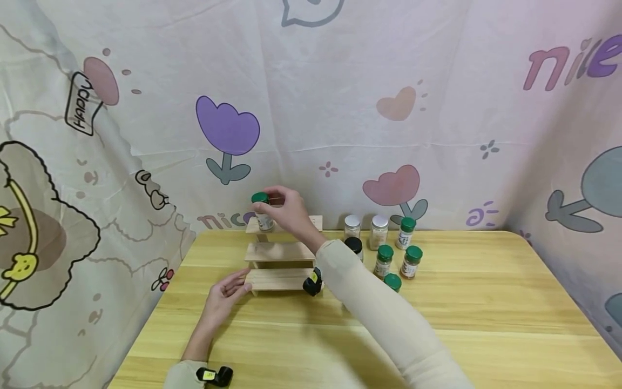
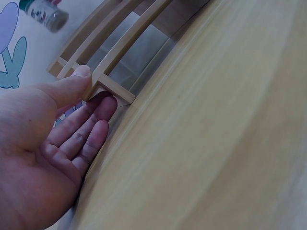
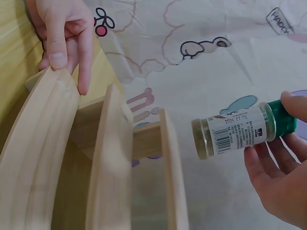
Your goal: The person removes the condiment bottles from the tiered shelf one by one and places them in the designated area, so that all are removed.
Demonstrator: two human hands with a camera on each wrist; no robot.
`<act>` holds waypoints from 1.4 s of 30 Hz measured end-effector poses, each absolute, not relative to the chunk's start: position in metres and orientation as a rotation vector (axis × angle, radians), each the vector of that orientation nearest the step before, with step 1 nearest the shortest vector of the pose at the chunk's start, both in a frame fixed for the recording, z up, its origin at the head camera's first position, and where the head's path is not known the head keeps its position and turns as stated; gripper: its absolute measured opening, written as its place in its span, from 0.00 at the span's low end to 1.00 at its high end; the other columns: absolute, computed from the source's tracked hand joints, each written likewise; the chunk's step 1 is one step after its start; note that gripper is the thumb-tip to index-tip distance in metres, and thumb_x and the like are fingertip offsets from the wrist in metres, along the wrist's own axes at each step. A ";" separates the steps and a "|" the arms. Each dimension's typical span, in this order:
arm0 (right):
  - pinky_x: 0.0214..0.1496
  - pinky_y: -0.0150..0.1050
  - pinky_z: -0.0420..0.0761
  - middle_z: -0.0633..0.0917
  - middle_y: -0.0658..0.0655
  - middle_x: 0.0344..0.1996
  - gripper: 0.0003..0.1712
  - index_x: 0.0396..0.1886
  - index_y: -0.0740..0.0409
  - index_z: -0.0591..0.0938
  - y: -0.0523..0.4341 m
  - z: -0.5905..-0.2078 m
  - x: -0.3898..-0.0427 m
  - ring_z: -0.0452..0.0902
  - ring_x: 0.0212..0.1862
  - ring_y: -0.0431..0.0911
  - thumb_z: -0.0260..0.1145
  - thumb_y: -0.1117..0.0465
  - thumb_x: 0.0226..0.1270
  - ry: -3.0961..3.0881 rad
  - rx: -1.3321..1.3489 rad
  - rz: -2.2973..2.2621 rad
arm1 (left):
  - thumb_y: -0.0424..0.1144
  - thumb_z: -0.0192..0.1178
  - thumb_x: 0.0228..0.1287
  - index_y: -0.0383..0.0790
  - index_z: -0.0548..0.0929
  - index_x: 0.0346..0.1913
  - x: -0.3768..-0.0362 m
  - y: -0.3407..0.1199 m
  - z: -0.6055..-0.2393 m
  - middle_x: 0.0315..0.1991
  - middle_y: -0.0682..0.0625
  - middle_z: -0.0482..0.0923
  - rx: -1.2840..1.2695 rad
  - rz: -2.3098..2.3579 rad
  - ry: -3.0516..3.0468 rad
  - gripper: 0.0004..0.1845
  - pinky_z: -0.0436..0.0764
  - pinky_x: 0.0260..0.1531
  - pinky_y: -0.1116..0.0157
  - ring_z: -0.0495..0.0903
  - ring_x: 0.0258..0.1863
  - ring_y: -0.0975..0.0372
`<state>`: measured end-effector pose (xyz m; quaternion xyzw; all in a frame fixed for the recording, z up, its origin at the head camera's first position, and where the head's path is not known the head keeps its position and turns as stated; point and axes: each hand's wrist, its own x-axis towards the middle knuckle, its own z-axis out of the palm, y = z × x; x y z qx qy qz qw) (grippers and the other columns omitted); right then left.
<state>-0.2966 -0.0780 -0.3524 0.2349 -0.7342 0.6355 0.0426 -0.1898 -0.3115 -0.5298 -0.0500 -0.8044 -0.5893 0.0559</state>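
Observation:
A three-tier wooden rack (image 1: pixel 281 251) stands near the back of the table. My right hand (image 1: pixel 290 212) grips a spice jar (image 3: pixel 235 132) by its green lid, with thumb and fingers around the cap. The jar is glass with a white printed label. In the right wrist view its base hangs a little apart from the top tier. At the rack's left end, my left hand (image 2: pixel 53 129) pinches the end of the lowest tier, thumb on top and fingers below.
To the rack's right stand several jars: white-lidded ones (image 1: pixel 379 232), green-lidded ones (image 1: pixel 411 262) and a black-lidded one (image 1: pixel 354 246). My right forearm partly hides this group. A patterned cloth (image 1: pixel 311 108) hangs behind the wooden table (image 1: pixel 486 302).

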 end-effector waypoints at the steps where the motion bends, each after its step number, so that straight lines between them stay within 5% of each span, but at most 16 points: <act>1: 0.53 0.34 0.83 0.87 0.55 0.47 0.21 0.56 0.59 0.85 -0.075 -0.352 -0.295 0.85 0.50 0.47 0.76 0.57 0.67 -2.231 0.736 1.947 | 0.37 0.66 0.72 0.34 0.78 0.69 -0.190 -0.312 -0.530 0.59 0.35 0.81 -0.158 -1.785 -2.443 0.25 0.83 0.48 0.73 0.82 0.52 0.69; 33: 0.55 0.52 0.84 0.86 0.54 0.46 0.17 0.55 0.58 0.85 0.013 -0.341 -0.222 0.84 0.51 0.49 0.74 0.63 0.68 -2.062 0.901 1.974 | 0.38 0.66 0.72 0.36 0.78 0.69 -0.187 -0.310 -0.527 0.59 0.35 0.82 -0.130 -1.768 -2.462 0.25 0.81 0.48 0.75 0.81 0.52 0.71; 42: 0.54 0.49 0.86 0.87 0.54 0.46 0.19 0.56 0.58 0.85 0.036 -0.351 -0.208 0.85 0.50 0.48 0.75 0.66 0.66 -2.071 0.854 1.901 | 0.40 0.66 0.72 0.37 0.78 0.69 -0.190 -0.313 -0.529 0.59 0.35 0.81 -0.122 -1.769 -2.476 0.26 0.82 0.48 0.74 0.81 0.52 0.71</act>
